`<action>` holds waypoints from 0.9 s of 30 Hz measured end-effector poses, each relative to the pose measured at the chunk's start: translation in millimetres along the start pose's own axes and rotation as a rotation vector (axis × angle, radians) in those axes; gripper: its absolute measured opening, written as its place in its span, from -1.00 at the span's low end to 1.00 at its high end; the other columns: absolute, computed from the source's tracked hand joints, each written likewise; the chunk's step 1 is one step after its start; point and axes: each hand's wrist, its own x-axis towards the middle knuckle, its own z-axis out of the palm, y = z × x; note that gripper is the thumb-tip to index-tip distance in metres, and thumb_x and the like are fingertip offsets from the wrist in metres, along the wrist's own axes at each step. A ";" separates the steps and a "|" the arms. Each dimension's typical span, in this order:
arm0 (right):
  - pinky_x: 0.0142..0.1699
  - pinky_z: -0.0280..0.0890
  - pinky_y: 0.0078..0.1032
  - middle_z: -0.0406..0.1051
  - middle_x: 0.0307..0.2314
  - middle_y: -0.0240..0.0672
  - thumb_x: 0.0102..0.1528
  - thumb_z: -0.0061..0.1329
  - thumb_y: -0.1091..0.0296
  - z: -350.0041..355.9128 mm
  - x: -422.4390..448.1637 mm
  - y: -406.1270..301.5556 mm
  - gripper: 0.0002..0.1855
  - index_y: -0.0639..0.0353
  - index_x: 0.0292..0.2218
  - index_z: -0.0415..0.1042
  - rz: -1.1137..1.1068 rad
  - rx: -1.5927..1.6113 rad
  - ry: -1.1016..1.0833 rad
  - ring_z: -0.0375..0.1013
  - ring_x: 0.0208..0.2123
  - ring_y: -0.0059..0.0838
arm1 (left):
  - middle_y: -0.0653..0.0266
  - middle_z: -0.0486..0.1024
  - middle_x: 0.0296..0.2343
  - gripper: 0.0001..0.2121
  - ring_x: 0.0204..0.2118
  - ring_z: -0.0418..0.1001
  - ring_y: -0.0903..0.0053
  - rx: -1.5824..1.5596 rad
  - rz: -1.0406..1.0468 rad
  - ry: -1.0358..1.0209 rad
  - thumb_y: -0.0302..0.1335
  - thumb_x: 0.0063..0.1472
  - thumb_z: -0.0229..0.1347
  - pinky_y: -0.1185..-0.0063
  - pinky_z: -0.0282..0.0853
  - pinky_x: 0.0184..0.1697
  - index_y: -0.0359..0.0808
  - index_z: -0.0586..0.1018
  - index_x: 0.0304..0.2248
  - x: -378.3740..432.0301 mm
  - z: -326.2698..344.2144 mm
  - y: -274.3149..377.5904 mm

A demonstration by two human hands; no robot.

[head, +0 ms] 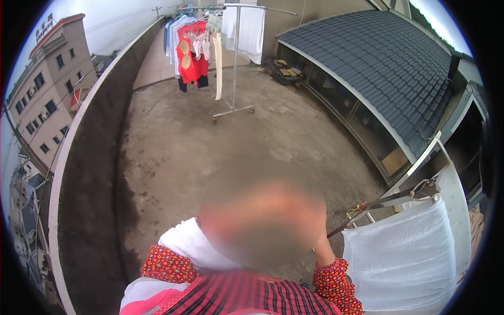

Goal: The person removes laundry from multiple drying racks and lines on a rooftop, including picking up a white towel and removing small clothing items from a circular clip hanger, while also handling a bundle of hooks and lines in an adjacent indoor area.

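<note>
A blurred oval patch covers my left hand (220, 214) and my right hand (295, 202), which are raised close in front of my chest; their fingers and anything in them cannot be made out. A white towel (189, 242) lies over my left forearm, above a red floral sleeve (169, 264). My right wrist comes out of a matching floral sleeve (334, 281). Below the hands shows a red and black checked apron (256, 293). To the right of my right arm, a white sheet (401, 256) hangs from a dark bar (388, 201).
Ahead stands a wheeled metal clothes rack (235, 71) with red garments (189, 59), white towels (252, 29) and other laundry. A parapet wall (84, 165) runs along the left of the concrete floor (177, 145). A grey tiled roof (378, 59) slopes over windows at right.
</note>
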 end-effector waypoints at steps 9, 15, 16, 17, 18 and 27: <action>-0.36 0.28 -0.65 0.38 -0.48 -0.40 -0.10 0.03 0.49 181.8 153.4 9.5 -0.70 0.23 -0.25 0.37 -0.042 -0.008 -0.263 0.37 -0.47 -0.63 | 0.35 0.48 -0.48 -0.75 -0.44 0.40 0.72 -0.291 -0.187 0.415 -0.53 0.02 0.14 0.70 0.31 -0.40 -0.35 0.38 -0.29 -85.2 -189.1 -52.7; -0.30 0.27 -0.66 0.37 -0.39 -0.46 -0.09 0.04 0.49 265.9 227.9 76.4 -0.74 0.29 -0.28 0.44 0.143 0.228 -0.366 0.36 -0.37 -0.64 | 0.32 0.49 -0.50 -0.81 -0.47 0.42 0.71 -0.320 -0.202 0.594 -0.51 0.10 0.09 0.71 0.34 -0.45 -0.36 0.40 -0.29 -119.8 -302.6 -113.2; -0.32 0.27 -0.67 0.38 -0.40 -0.45 -0.08 0.03 0.50 275.1 239.4 86.4 -0.74 0.28 -0.27 0.44 0.219 0.313 -0.354 0.36 -0.39 -0.64 | 0.31 0.49 -0.51 -0.84 -0.47 0.43 0.70 -0.342 -0.203 0.632 -0.52 0.11 0.08 0.71 0.33 -0.45 -0.36 0.41 -0.31 -124.6 -321.2 -125.3; -0.34 0.27 -0.68 0.40 -0.40 -0.45 -0.08 0.02 0.50 284.7 252.0 98.3 -0.74 0.28 -0.26 0.44 0.290 0.399 -0.346 0.37 -0.41 -0.64 | 0.31 0.49 -0.51 -0.87 -0.47 0.43 0.69 -0.363 -0.201 0.676 -0.53 0.11 0.07 0.71 0.33 -0.46 -0.36 0.43 -0.33 -128.8 -341.7 -136.9; -0.34 0.27 -0.68 0.40 -0.40 -0.45 -0.08 0.02 0.50 292.9 264.1 115.2 -0.74 0.28 -0.26 0.44 0.290 0.392 -0.335 0.37 -0.41 -0.64 | 0.31 0.49 -0.51 -0.87 -0.47 0.43 0.69 -0.367 -0.196 0.665 -0.53 0.11 0.07 0.71 0.33 -0.46 -0.36 0.43 -0.33 -130.4 -363.2 -148.8; -0.44 0.36 -0.59 0.44 -0.42 -0.21 -0.02 -0.04 0.55 373.0 439.9 229.0 -0.78 0.38 -0.27 0.39 0.533 0.569 -0.210 0.48 -0.45 -0.43 | 0.31 0.49 -0.54 -0.94 -0.50 0.43 0.69 -0.111 -0.284 0.850 -0.56 0.12 0.04 0.73 0.30 -0.47 -0.36 0.45 -0.39 -101.8 -584.9 -236.8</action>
